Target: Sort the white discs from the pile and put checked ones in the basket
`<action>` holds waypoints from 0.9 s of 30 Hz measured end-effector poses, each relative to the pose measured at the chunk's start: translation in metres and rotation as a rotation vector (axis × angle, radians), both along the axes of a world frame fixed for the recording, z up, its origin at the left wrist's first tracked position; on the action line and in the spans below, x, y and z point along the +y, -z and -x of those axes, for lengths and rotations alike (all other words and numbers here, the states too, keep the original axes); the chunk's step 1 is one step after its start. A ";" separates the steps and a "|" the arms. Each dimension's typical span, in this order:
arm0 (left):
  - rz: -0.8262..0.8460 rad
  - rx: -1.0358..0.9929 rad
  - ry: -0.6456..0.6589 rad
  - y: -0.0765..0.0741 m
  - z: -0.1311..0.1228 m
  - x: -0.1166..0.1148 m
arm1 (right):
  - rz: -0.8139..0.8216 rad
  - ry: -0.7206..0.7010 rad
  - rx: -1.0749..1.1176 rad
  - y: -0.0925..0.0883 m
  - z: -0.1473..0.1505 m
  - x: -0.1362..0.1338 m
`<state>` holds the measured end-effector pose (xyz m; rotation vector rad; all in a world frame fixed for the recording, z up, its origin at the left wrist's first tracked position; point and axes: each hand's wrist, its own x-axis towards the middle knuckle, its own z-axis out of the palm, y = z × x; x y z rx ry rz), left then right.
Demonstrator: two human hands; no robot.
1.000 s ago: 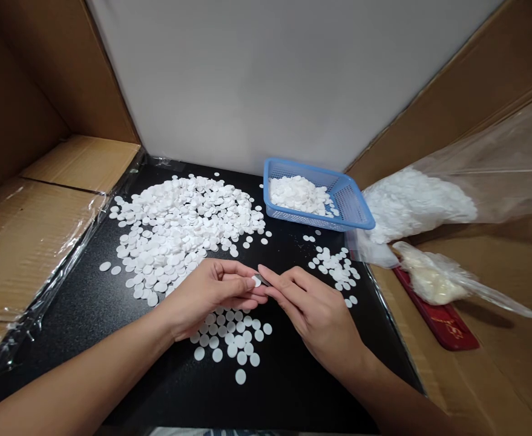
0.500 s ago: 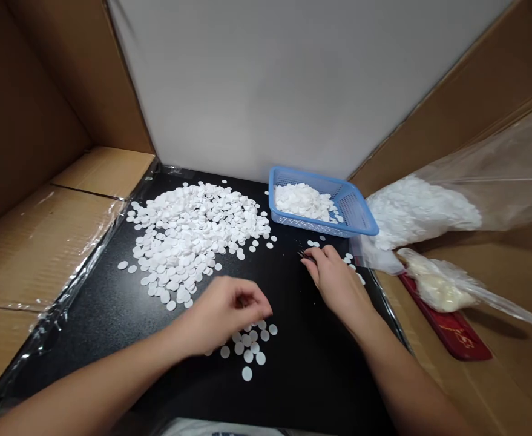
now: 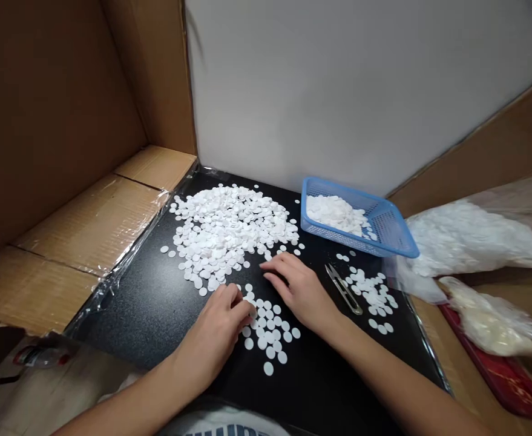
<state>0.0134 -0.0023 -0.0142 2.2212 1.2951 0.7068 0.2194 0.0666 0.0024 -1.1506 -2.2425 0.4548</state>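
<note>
Small white round discs lie in a large pile (image 3: 229,227) on the black table. Just in front of it is a smaller loose group of discs (image 3: 270,327). My left hand (image 3: 218,324) is at the left side of that group, its fingers curled in; whatever they may hold is hidden. Between the pile and the group, my right hand (image 3: 299,287) reaches with thumb and forefinger apart and nothing visible in them. A pair of thread snips (image 3: 342,289) lies to the right of this hand, beside another cluster of discs (image 3: 374,293).
A blue plastic basket (image 3: 359,243) with discs inside stands against the pale wall. At right are a clear bag of white pieces (image 3: 474,236), a bag of cream-coloured contents (image 3: 488,318) and a red flat item (image 3: 511,381). Cardboard (image 3: 75,224) borders the left; a bottle (image 3: 43,357) lies below.
My right hand has let go of the thread snips, which now lie on the table, and moved left toward the pile. My left hand has lowered beside the small group. The view has shifted.
</note>
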 end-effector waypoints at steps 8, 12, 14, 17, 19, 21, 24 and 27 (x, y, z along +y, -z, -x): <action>-0.173 -0.046 -0.107 -0.006 0.036 -0.020 | -0.023 -0.059 0.010 0.013 0.044 0.030; -0.219 0.056 -0.120 -0.003 0.054 -0.020 | -0.175 -0.175 -0.083 0.015 0.041 0.027; -0.242 0.153 -0.093 0.001 0.058 -0.019 | -0.288 -0.234 -0.147 0.014 0.034 0.021; -0.278 0.293 -0.050 0.008 0.060 -0.017 | -0.422 -0.294 -0.223 0.015 0.019 0.011; -0.292 0.350 -0.033 0.010 0.061 -0.014 | -0.458 -0.304 -0.220 0.016 0.009 0.007; -0.306 0.384 -0.026 0.010 0.061 -0.010 | -0.467 -0.284 -0.198 0.017 0.000 0.004; -0.340 0.417 -0.025 0.008 0.061 -0.003 | -0.469 -0.260 -0.199 0.017 -0.008 0.003; -0.371 0.444 -0.028 0.007 0.060 0.001 | -0.469 -0.254 -0.226 0.016 -0.012 0.003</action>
